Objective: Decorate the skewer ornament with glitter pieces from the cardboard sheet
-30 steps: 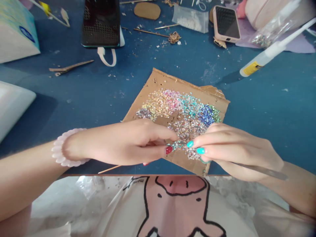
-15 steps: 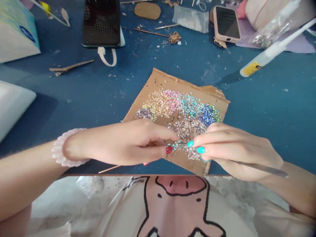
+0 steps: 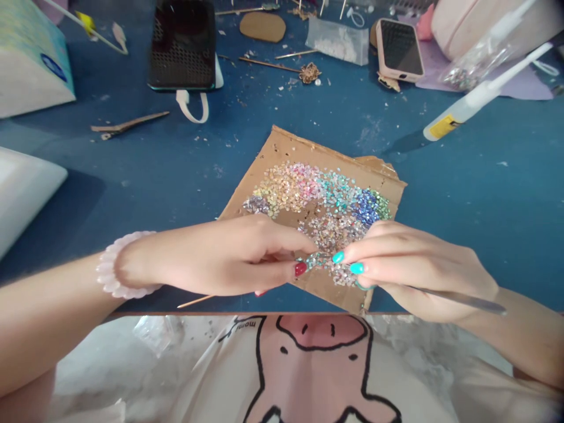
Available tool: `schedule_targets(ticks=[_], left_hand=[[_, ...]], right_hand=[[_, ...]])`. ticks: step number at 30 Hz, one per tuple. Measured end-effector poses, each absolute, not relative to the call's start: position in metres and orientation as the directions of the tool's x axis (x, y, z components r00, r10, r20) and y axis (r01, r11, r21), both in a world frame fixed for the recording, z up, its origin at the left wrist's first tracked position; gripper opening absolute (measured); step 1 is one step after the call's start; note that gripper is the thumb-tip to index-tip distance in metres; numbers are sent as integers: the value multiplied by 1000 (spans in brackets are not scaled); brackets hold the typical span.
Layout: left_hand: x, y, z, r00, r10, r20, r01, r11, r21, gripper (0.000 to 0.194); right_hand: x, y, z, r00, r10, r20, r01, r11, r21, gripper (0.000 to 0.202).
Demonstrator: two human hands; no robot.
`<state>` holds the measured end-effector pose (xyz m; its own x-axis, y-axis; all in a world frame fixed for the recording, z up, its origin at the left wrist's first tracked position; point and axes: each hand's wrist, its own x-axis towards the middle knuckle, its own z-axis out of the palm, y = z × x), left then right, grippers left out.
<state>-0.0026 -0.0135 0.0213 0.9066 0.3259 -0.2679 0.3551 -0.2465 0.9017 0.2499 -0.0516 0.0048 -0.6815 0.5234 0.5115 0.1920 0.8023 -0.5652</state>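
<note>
My left hand (image 3: 238,255), with red nails and a pale pink bead bracelet at the wrist, pinches a small piece set with teal and clear rhinestones (image 3: 314,260). Its full shape is hidden by the fingers. My right hand (image 3: 414,270), with turquoise nails, grips metal tweezers (image 3: 467,299) whose back end sticks out past the palm. The tweezers' tips are at the small piece, too fine to make out. Under both hands lies a piece of cardboard (image 3: 282,141), with loose rhinestones (image 3: 337,229) in patches of yellow, pink, teal, blue, green and silver.
A glue bottle (image 3: 445,126) stands at the right. Farther back are a pink-cased phone (image 3: 400,50), a bag of white beads (image 3: 337,41), a hairpin stick (image 3: 268,63) and a black device (image 3: 183,47). A metal hair clip (image 3: 127,123) and tissue box (image 3: 33,59) are left.
The whole view has shifted slightly, with the table things a little lower. Both hands keep the same hold at the same place over the cardboard.
</note>
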Motion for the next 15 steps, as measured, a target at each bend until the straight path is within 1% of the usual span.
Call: schedule_targets(ticks=[5,11,15], left_hand=[[-2,-13,21,905,317,-283,362,-229,904,17],[-4,-13,19,909,309,-279,360,-247,900,21],[-6,-14,19,911,309,-273,357,-258,898,22]], right_hand=[[251,-52,4,-682,522,512,188,802,-567,24],[249,-53,1,-675,514,530,157,801,-578,24],[246,-52,0,-638,510,577,132,811,-570,19]])
